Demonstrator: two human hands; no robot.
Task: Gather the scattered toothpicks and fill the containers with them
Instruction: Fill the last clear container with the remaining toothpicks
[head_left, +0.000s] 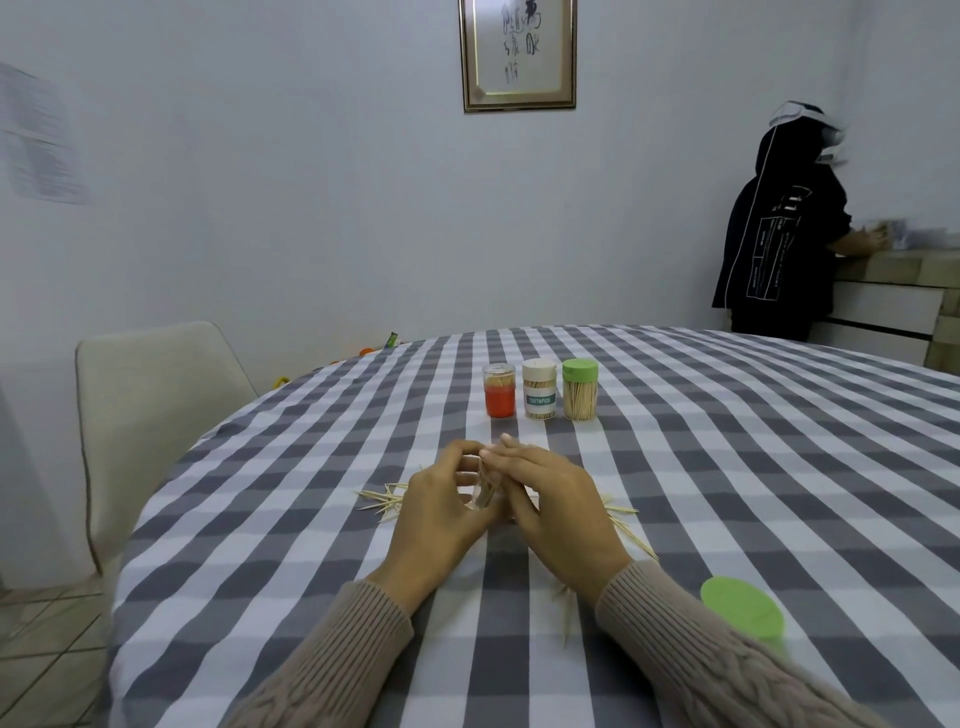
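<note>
My left hand (441, 499) curls round a small clear container (483, 486), tilted, near the middle of the surface (727, 467). My right hand (550, 493) lies against it with fingers mostly straight, their tips at the container's mouth; I cannot tell whether they pinch any toothpicks. Scattered toothpicks (382, 501) lie on the checked cloth just left of my left hand, more to the right (623, 519) and under my right wrist. Towards the far edge stand three filled containers: orange (500, 391), white-labelled (539, 388), green-lidded (580, 388). A loose green lid (740, 613) lies beside my right sleeve. A chair (150, 415) stands at the left edge; another person (779, 223) stands far right.
</note>
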